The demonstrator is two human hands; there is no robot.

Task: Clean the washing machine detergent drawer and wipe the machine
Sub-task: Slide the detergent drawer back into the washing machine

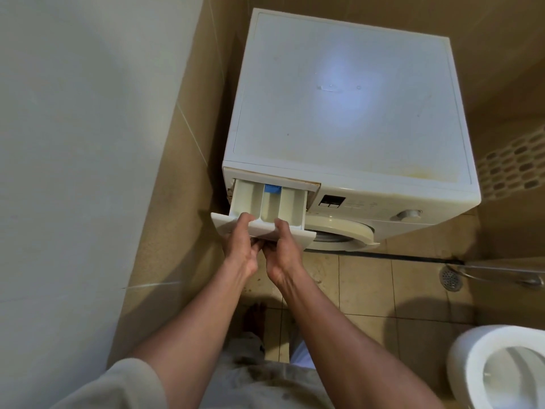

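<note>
The white washing machine [339, 98] stands in a tiled corner, with a pale wall to its left. The detergent drawer [269, 202] is at the left end of the machine's front and is drawn well out toward the near side, though its far end is still in the slot.

Two partitions running near to far divide the drawer into three long compartments. The left and right compartments show only cream plastic. A blue insert [272, 188] sits at the far end of the middle compartment. No liquid or powder can be made out in any of them.

Both hands hold the drawer's front panel. The left grip [240, 246] has its thumb over the panel's top edge by the left compartment and its fingers curled underneath. The right grip [284, 249] is just beside it and nearly touching, with its thumb on the top edge by the right compartment and its fingers also tucked under.

To the right of the drawer are a dark display [331, 201] and a round dial [408, 214]. The rim of the door [339, 228] curves below them. A yellowish stain [413, 172] marks the near right part of the lid.

On the tiled floor [368, 290] to the right there is a round drain [449, 278], with a metal hose [501, 271] beside it. A white toilet [472, 349] stands at the near right.
</note>
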